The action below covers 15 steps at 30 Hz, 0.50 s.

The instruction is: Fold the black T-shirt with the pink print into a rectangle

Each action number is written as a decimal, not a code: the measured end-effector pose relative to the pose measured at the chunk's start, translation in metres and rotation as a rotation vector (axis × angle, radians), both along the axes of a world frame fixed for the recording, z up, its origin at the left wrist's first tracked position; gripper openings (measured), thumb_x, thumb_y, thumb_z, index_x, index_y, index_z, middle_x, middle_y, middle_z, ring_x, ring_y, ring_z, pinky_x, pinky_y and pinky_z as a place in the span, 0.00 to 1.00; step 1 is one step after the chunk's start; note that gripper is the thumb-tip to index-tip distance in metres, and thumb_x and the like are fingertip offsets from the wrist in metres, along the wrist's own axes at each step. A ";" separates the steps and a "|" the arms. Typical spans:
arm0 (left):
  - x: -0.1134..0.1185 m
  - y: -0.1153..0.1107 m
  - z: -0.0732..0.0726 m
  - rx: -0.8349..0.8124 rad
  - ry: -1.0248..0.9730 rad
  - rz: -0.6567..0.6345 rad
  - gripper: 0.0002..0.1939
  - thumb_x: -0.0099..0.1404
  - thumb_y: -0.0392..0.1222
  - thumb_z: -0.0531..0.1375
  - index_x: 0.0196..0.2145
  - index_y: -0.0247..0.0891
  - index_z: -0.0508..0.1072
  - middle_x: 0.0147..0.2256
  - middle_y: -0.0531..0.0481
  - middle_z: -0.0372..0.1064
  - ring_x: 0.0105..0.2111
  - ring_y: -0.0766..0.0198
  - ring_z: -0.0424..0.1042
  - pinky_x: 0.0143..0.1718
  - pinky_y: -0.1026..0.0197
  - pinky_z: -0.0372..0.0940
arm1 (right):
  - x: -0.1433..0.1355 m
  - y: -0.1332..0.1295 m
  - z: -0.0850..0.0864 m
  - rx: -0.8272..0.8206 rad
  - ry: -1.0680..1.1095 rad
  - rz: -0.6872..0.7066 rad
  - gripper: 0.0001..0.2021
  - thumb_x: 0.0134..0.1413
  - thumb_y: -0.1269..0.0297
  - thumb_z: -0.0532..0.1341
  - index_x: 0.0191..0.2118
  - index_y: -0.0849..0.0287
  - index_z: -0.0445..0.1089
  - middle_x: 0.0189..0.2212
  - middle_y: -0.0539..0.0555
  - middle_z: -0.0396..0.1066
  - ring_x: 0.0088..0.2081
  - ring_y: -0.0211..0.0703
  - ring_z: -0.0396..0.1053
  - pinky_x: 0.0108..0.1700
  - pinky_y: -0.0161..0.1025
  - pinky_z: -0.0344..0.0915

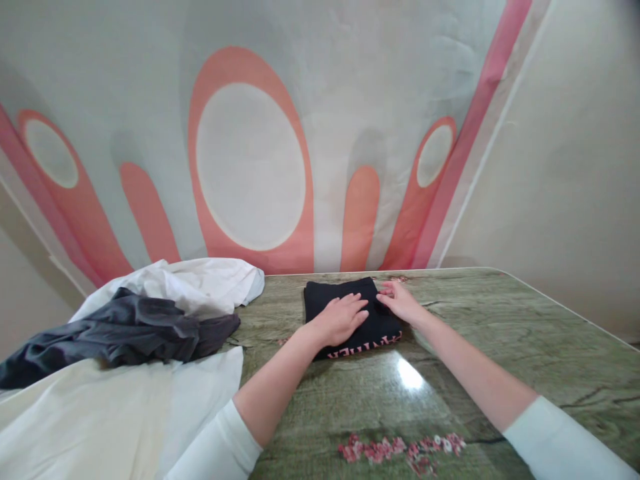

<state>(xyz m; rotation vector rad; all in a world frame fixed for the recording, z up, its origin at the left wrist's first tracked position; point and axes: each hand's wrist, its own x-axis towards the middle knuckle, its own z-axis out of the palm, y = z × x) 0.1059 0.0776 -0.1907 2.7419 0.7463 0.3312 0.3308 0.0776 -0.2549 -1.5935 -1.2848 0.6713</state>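
A black garment [320, 297] with pink lettering along its near edge lies folded into a compact block on the table. My left hand [341, 319] rests flat on top of it, fingers stretched toward the right. At the garment's right edge is my right hand [399, 301], its fingers extended and slightly apart, with the fingertips touching or very close to the cloth. Neither hand grips anything that I can see. What kind of garment it is cannot be told from its folded shape.
Left of the hands, a heap holds a white cloth [200, 283], a dark grey garment [135, 327] and a cream cloth [115, 413]. The glossy wood-patterned table [500, 347] carries a printed pink flower design [395, 448]. Behind it stands a wall with a pink and white pattern [325, 100].
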 end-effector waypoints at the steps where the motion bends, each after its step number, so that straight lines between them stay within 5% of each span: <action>1: 0.003 -0.006 0.000 -0.025 0.021 -0.018 0.25 0.68 0.53 0.36 0.58 0.44 0.53 0.60 0.48 0.46 0.60 0.58 0.44 0.57 0.50 0.45 | -0.001 -0.011 0.002 -0.009 0.034 0.017 0.20 0.47 0.64 0.59 0.47 0.61 0.59 0.37 0.56 0.69 0.32 0.40 0.68 0.37 0.42 0.65; 8: 0.002 -0.018 -0.002 -0.109 0.108 -0.031 0.27 0.67 0.56 0.32 0.60 0.49 0.47 0.62 0.52 0.39 0.62 0.57 0.37 0.58 0.45 0.36 | -0.024 -0.091 0.028 -0.022 0.273 0.074 0.18 0.50 0.55 0.57 0.46 0.56 0.61 0.40 0.54 0.69 0.43 0.43 0.67 0.47 0.42 0.62; 15: 0.003 -0.021 -0.002 -0.088 0.143 -0.036 0.28 0.67 0.56 0.31 0.60 0.49 0.47 0.63 0.52 0.37 0.62 0.57 0.36 0.58 0.46 0.34 | -0.034 -0.123 0.033 -0.087 0.326 0.088 0.25 0.47 0.54 0.60 0.51 0.54 0.57 0.39 0.53 0.69 0.42 0.44 0.68 0.47 0.43 0.61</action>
